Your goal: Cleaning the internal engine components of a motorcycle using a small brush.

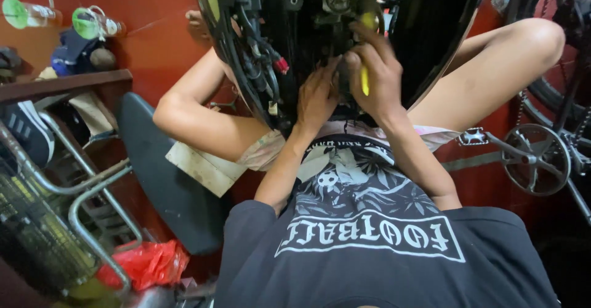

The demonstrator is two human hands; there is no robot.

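1. Head view: a person sits on the red floor [492, 179] with knees spread around an opened black scooter body [431, 31] at the top centre of the frame, its wiring [258, 62] and inner parts bared.
2. The right hand [375, 68] is closed around a yellow-handled screwdriver [365, 77], gripped upright with the tip hidden among the parts.
3. The left hand [317, 96], just left of it, presses curled fingers into the same opening; whether it holds anything I cannot tell.
4. The step in hand looks like working a fastener deep inside the body, the left hand steadying the part.
5. The next move likely calls for keeping the tool square on the fastener and clear of the red connector [281, 65] nearby.
6. A bicycle crank [534, 158] lies at right, a red bag [148, 264] at lower left.
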